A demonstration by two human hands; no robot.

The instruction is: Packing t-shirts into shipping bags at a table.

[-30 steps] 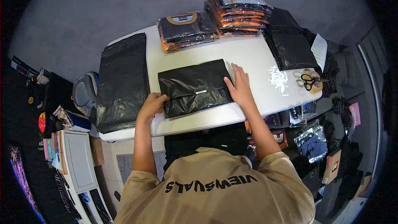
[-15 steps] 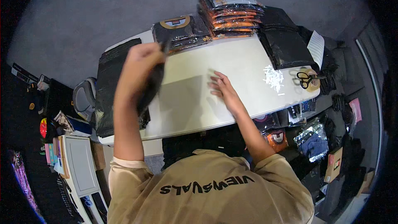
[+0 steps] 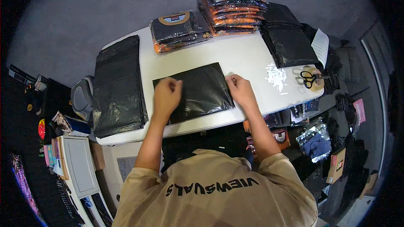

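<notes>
A black plastic mailing bag (image 3: pixel 202 90) lies flat on the white table in front of me, slightly tilted. My left hand (image 3: pixel 167 97) rests over its left part, fingers curled and closed against the plastic. At the bag's right edge, my right hand (image 3: pixel 240 89) has thumb and fingers pinched together on the plastic. Whatever the bag contains, if anything, does not show. Left of it lies a thick stack of black plastic bags (image 3: pixel 118 86).
Behind stand a low pile of clear-wrapped garments (image 3: pixel 179 29) and a taller wrapped stack (image 3: pixel 233 10). More black packages (image 3: pixel 292 46) sit at the right, near small white pieces (image 3: pixel 276 79), black scissors (image 3: pixel 309 80) and a tape roll (image 3: pixel 317 85). A white table (image 3: pixel 189 61) supports them.
My left hand has come down from above the bag stack to the middle, with a black bag now flat on the table. My right hand has moved to that bag's right edge.
</notes>
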